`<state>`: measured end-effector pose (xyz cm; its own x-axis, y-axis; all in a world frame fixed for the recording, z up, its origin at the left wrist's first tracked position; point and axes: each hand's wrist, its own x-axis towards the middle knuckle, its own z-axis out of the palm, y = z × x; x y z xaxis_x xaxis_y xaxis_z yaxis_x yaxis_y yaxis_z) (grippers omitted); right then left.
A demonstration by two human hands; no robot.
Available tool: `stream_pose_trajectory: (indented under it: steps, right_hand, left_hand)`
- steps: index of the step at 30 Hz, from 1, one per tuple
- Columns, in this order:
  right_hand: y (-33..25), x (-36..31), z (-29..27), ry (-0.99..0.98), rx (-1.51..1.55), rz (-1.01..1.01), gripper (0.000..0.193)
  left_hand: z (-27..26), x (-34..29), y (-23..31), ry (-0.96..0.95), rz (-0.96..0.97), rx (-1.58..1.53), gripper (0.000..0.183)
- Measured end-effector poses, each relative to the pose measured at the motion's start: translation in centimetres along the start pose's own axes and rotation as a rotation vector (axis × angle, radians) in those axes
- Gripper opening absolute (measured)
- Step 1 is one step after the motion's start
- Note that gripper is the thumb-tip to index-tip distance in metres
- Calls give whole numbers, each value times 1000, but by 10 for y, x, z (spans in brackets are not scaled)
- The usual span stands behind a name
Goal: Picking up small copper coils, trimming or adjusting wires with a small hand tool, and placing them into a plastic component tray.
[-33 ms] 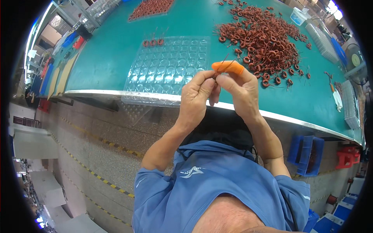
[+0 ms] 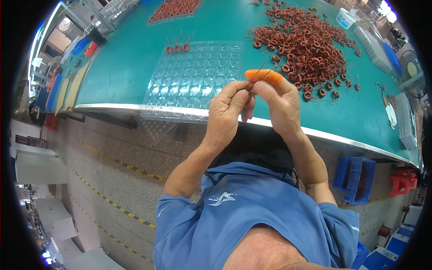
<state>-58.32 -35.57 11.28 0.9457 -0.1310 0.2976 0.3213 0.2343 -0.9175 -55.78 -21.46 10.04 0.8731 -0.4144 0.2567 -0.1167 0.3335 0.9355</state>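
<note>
One coil [image 2: 249,96] | left fingers [image 2: 239,97] are pinching it | right fingers [image 2: 264,77] are touching its wires [image 2: 262,66], grip unclear

Hands [image 2: 224,110] at red-brown coil [image 2: 249,97]; clear tray [image 2: 191,82], coil heap [image 2: 310,45] on green table [image 2: 117,76].
</note>
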Motion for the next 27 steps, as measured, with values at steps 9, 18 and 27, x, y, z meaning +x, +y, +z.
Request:
stream_pose_trajectory:
  steps: [9,18,27]
  right_hand:
    - [-1,13,-14,67,221,246,28]
    - [10,19,-24,-31,-393,-9,25]
    - [19,10,-27,57,-405,78,31]
  left_hand:
    - [-11,-2,5,-37,-189,-25,21]
    - [-19,-4,-1,-65,-292,-12,22]
    - [-36,-6,-19,-35,-195,81,38]
